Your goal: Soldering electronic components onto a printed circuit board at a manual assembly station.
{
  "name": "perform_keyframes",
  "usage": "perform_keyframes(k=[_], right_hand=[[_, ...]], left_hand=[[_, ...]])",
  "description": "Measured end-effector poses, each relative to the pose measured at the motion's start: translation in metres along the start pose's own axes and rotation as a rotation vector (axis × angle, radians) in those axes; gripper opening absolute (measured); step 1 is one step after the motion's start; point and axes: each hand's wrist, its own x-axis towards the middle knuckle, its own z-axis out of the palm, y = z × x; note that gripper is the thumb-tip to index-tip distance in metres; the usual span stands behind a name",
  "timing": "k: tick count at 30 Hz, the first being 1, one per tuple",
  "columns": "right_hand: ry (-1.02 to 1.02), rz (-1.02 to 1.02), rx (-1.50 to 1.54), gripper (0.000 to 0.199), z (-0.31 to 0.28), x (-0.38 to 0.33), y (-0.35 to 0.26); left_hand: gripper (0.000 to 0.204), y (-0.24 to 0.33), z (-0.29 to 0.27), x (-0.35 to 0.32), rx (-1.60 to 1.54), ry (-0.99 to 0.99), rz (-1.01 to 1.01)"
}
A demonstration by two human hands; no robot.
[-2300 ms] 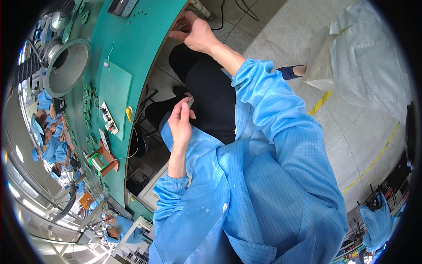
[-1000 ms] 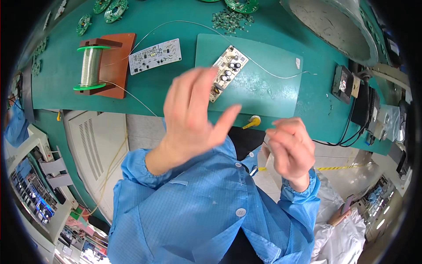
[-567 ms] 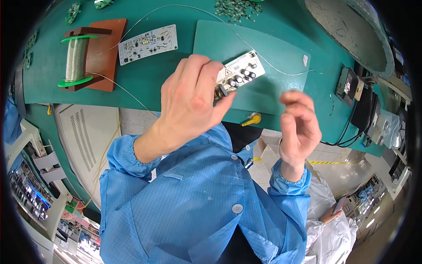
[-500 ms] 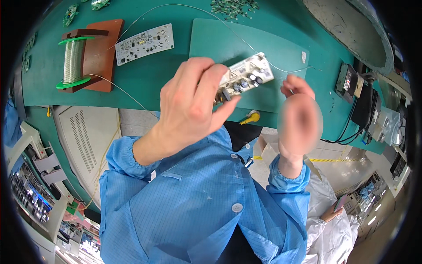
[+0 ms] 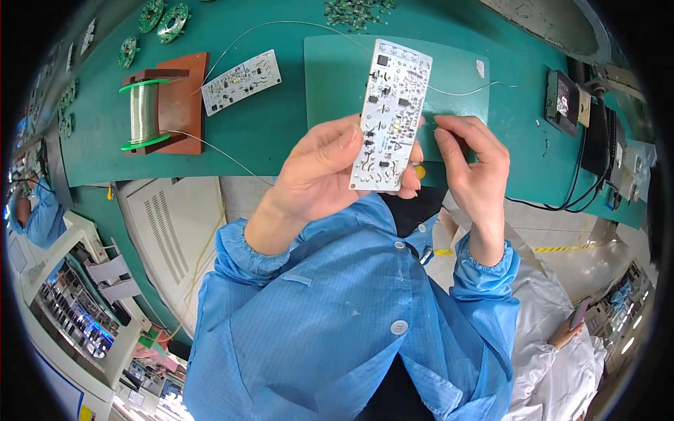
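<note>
A white circuit board [image 5: 392, 116] stands nearly upright in my left hand [image 5: 312, 165], with its small dark parts and solder spots turned toward me. The thumb presses along its left edge, and the other fingers wrap behind it, their tips showing past the right edge. Just right of the board is my right hand [image 5: 477, 165], thumb and forefinger drawn together. Whether anything small sits between those fingertips cannot be made out. Below both hands lies a translucent mat [image 5: 333, 77] on the green bench.
A second white board [image 5: 242, 82] lies left, beside a solder wire spool [image 5: 144, 114] on a brown stand [image 5: 184, 105]. Its wire arches across the mat. Small green boards [image 5: 358, 12] are heaped at the back. A black device [image 5: 563, 103] with cables stands right. Someone in white is behind, lower right.
My left hand has turned the board from tilted, with its tall components showing, to upright with the flatter solder side facing me. My right hand has moved closer to the board.
</note>
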Motion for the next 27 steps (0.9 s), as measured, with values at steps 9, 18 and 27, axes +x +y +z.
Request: perform_keyframes(k=[9,18,27], right_hand=[[0.042,-0.081,0.007,0.014,-0.0026,-0.0037,0.0048],[0.006,-0.037,0.008,0.012,0.0013,-0.0020,0.0048],[-0.015,-0.033,-0.026,0.013,-0.0049,-0.0030,0.0082]], left_hand=[[0.057,-0.0072,0.0042,-0.0012,-0.133,-0.144,-0.070],[0.056,-0.0052,0.0081,-0.0046,-0.116,-0.133,-0.096],[0.059,-0.0041,0.0048,-0.0043,-0.052,-0.139,-0.076]])
